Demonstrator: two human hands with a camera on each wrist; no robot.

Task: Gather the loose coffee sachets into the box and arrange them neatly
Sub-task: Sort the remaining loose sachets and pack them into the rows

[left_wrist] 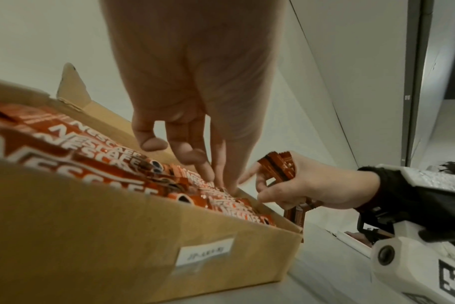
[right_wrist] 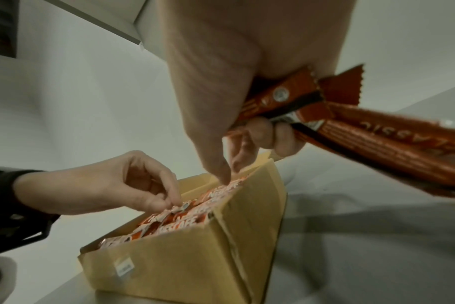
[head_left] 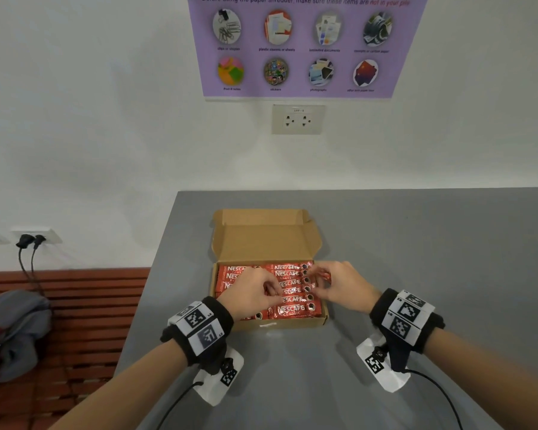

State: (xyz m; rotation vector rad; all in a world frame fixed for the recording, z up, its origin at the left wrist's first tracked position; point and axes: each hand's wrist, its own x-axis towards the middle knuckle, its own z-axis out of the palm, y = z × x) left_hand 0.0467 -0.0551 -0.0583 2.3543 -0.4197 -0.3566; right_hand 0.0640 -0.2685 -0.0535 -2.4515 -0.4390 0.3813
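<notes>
Inside the box (head_left: 319,318), glossy red sachets (head_left: 289,290) lie rowed; right-hand fingers (right_wrist: 283,142) clutch spare sachets (right_wrist: 364,131).

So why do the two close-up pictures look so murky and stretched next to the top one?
Head view: evenly lit, box and sachets legible, poster bowed by the wide lens. Left wrist view: dim, left hand looms huge. Right wrist view: right hand and held sachets smeared by blur.
</notes>
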